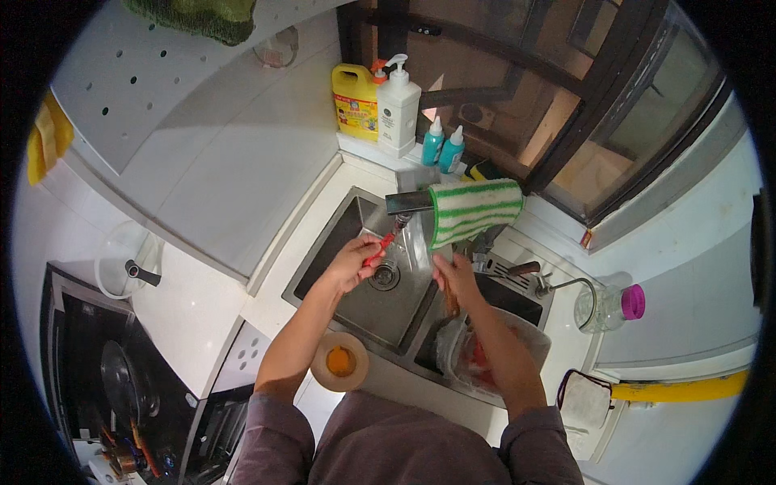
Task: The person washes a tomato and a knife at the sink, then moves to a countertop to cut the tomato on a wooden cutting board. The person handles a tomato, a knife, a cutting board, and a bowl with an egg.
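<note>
My left hand point(353, 264) grips the red handle point(381, 250) of a small tool over the left basin of a steel double sink point(370, 309). The tool's dark upper end reaches up to a dark, flat faucet spout point(410, 203). Around the spout's right part lies a green-and-white striped cloth point(476, 206). My right hand point(456, 277), just below the cloth, is closed around a brown wooden handle point(451, 301); what its far end is cannot be told. Clear, shiny streaks, perhaps water or a blade, show between the hands. The drain point(384, 276) lies below them.
A plastic-lined container point(533, 339) with reddish contents sits at the right basin. Bottles point(398, 115) line the window ledge. A pink-lidded jar point(597, 308) stands right; a round container with orange contents point(341, 362) is by my left forearm. A pan point(121, 376) rests on the stove.
</note>
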`<state>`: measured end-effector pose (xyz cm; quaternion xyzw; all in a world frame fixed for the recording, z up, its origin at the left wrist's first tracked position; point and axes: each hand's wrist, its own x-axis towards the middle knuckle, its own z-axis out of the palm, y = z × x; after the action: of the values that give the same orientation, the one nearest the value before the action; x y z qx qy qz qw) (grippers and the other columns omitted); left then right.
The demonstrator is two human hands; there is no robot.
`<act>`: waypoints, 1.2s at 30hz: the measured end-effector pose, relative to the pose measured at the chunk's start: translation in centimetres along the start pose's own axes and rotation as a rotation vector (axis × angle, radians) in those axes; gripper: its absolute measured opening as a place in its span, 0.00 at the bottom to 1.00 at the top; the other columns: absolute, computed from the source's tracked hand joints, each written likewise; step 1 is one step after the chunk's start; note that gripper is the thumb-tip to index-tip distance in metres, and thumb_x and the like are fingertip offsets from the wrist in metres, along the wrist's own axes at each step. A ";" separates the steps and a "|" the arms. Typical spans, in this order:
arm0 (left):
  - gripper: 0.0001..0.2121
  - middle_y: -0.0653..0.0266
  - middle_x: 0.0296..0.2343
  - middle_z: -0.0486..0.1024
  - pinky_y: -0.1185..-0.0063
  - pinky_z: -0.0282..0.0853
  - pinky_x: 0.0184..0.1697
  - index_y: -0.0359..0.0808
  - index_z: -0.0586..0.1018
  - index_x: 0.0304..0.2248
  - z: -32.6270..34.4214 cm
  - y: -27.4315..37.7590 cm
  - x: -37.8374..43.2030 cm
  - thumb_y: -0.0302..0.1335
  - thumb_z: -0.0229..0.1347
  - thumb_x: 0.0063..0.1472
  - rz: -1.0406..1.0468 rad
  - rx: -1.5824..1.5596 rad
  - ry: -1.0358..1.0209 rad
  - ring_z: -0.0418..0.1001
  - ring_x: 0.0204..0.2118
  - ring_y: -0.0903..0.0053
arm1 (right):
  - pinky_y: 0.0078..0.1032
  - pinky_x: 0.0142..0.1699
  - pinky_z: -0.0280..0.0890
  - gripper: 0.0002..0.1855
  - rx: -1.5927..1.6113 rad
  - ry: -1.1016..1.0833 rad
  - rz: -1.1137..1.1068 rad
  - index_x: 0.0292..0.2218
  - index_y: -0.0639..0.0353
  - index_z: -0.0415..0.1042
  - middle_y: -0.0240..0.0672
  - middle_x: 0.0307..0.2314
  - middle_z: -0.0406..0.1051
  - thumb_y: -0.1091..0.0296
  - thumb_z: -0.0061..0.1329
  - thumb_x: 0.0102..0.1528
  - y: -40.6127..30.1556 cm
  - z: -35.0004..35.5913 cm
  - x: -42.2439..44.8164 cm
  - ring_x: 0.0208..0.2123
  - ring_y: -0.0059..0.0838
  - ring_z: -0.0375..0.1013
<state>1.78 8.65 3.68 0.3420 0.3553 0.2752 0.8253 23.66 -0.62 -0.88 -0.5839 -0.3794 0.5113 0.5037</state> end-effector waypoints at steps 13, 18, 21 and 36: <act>0.03 0.65 0.24 0.66 0.90 0.49 0.13 0.35 0.66 0.32 -0.3 -1.1 0.1 0.22 0.44 0.58 -0.055 -0.001 -0.034 0.59 0.18 0.87 | 0.17 0.17 0.55 0.15 -0.013 -0.027 -0.131 0.22 0.62 0.65 0.30 0.14 0.64 0.58 0.44 0.52 -1.1 -0.2 3.2 0.11 0.18 0.60; 0.02 0.65 0.23 0.67 0.90 0.50 0.13 0.35 0.66 0.32 -1.4 0.5 0.8 0.23 0.44 0.58 0.007 -0.007 -0.027 0.58 0.17 0.86 | 0.17 0.16 0.55 0.13 -0.098 -0.071 -0.009 0.22 0.62 0.65 0.30 0.13 0.65 0.62 0.42 0.53 2.0 -0.3 -3.0 0.10 0.16 0.59; 0.02 0.64 0.24 0.66 0.91 0.49 0.13 0.35 0.66 0.32 -1.2 0.3 0.5 0.23 0.44 0.58 -0.019 -0.004 -0.028 0.59 0.18 0.87 | 0.18 0.16 0.55 0.14 -0.104 -0.082 -0.029 0.22 0.62 0.65 0.31 0.13 0.65 0.61 0.43 0.53 1.0 -0.3 -2.5 0.10 0.17 0.59; 0.03 0.64 0.23 0.66 0.91 0.49 0.13 0.35 0.66 0.32 -1.4 0.1 1.0 0.23 0.45 0.57 -0.022 0.002 -0.036 0.59 0.18 0.86 | 0.17 0.17 0.55 0.16 -0.072 -0.072 -0.028 0.20 0.61 0.64 0.30 0.12 0.64 0.59 0.44 0.52 1.4 -0.6 -2.4 0.10 0.16 0.60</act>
<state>1.23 9.91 2.64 0.3437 0.3444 0.2599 0.8341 23.68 -3.36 -1.75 -0.5774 -0.4235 0.5111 0.4754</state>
